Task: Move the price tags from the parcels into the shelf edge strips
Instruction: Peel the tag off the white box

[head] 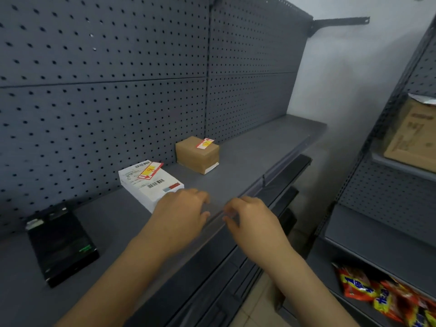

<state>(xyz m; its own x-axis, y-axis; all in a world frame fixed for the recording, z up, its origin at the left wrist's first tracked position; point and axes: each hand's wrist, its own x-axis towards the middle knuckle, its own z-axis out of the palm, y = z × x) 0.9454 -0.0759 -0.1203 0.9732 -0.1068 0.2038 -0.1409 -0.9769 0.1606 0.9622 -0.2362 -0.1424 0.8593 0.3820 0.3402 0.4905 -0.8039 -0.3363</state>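
Two hands, left (181,210) and right (247,217), fingers curled, at edge strip (286,169) running lengthwise along shelf front.

Both hands, left hand (181,208) and right hand (250,215), hover at the shelf edge strip (271,178).

Both forearms are bare, with no sleeves, watch or rings visible; the left hand (181,213) and right hand (251,220) wear no gloves.

Dim, soft, wide-angle edge warping
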